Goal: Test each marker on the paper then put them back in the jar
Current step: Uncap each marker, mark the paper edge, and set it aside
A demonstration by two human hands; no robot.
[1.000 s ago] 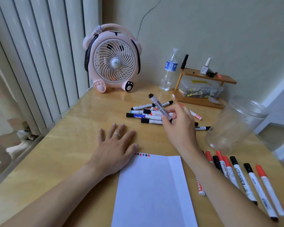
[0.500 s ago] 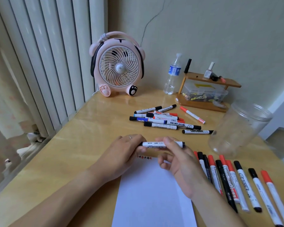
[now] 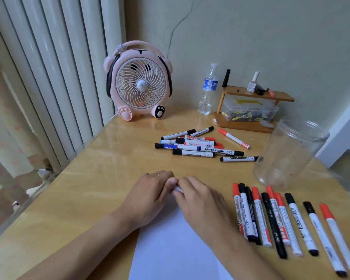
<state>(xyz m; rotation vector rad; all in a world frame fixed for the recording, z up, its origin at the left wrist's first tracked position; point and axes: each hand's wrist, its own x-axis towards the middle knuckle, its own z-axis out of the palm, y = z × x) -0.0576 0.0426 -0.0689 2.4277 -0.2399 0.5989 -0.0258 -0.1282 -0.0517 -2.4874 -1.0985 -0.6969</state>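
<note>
My left hand [image 3: 150, 196] and my right hand [image 3: 200, 203] meet over the top of the paper [image 3: 170, 249]. Both have fingers curled around one marker [image 3: 177, 189]. Only a tiny white bit of it shows between my hands, so I cannot tell its color.

The paper is white and lies flat on the bench [image 3: 79, 188], close to me. The bench is shiny yellow wood.

The jar [image 3: 287, 154] is clear and stands to my right, near the far end of the row [image 3: 281, 221]. That row is red and black markers lying side by side, right of the paper. A pile [image 3: 198, 145] of more markers lies farther back in the middle of the bench.

At the back stands a pink fan [image 3: 138, 81] with little paws. Right of it is a water bottle [image 3: 208, 89]. Next to that is a small wooden shelf [image 3: 251, 110] with a clear box under it and little bottles on top.

The wall [image 3: 251, 37] behind is pale green with a thin crack. On my left hang long white blinds [image 3: 49, 77].
</note>
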